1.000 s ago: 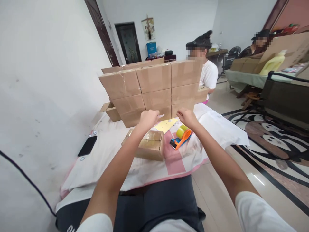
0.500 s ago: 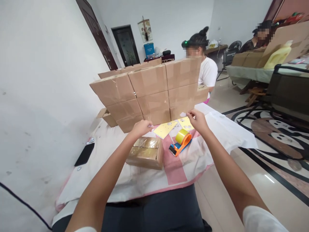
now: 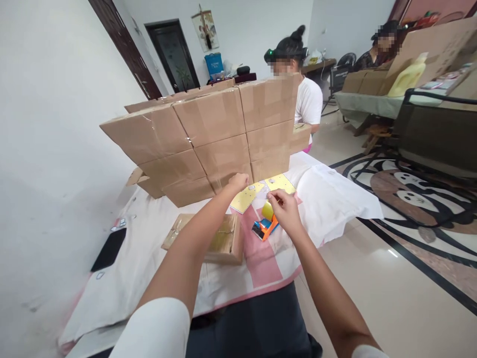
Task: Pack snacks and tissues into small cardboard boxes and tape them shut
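Note:
My left hand (image 3: 239, 182) is closed, fingers curled, over the far part of the table in front of the stacked cartons. Anything between its fingers is too small to make out. Thumb and forefinger of my right hand (image 3: 286, 205) are pinched together just above a tape dispenser (image 3: 265, 229), orange and blue with a yellow-green roll. A pale patch shows by those fingertips; whether it is held cannot be told. Yellow spotted shapes (image 3: 243, 201) lie flat on or are printed on the cloth. A taped cardboard box (image 3: 227, 243) sits partly behind my left forearm.
A wall of stacked cardboard boxes (image 3: 219, 144) rises across the table's far side. A black phone (image 3: 109, 249) lies at left on the white and pink tablecloth (image 3: 266, 263). Beyond the boxes sits a person in white (image 3: 310, 102). A dark chair (image 3: 432, 129) stands at right.
My left hand has moved forward and right, away from above the taped box. My right hand has come inward and nearer, over the tape dispenser. The view has shifted.

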Tool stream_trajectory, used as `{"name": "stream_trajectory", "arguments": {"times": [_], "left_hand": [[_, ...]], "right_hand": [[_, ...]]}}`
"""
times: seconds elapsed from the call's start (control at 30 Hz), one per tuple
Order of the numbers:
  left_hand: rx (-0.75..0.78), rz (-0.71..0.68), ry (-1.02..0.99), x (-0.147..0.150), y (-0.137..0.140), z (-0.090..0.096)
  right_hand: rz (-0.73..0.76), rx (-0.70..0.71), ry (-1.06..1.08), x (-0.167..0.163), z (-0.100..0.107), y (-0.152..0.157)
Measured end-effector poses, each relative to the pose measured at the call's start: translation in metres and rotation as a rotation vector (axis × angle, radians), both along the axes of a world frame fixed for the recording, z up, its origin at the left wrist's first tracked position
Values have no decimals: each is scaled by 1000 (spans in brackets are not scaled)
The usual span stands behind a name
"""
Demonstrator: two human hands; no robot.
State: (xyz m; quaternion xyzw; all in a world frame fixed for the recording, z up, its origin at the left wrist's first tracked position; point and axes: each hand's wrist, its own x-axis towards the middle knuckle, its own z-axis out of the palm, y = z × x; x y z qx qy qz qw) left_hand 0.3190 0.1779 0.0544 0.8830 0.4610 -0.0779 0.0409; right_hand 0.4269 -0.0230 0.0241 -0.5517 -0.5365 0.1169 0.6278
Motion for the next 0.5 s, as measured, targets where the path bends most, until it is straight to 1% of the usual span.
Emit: {"name": "stream_trajectory", "arguments": {"times": [0.1,0.17,0.27,0.37,0.43,0.5], "left_hand": [[55,-22,28,0,6,-13],[40,-22,61,3,7,-21],[-73,-17,133,7,8,-33],[-224,-34,189,4,8,-42],[-298,-67,203,1,8,-44],[-317,-105,202,-2,8,-43]], "right_hand": [[-32,27,90,-1,-1,-7],[-87,65,167,0,4,-6],[-166,125,261,3,16,2],[-203,183,300,2,25,8],[-224,229,321,0,27,10],[-236,249,338,-3,26,10]]}}
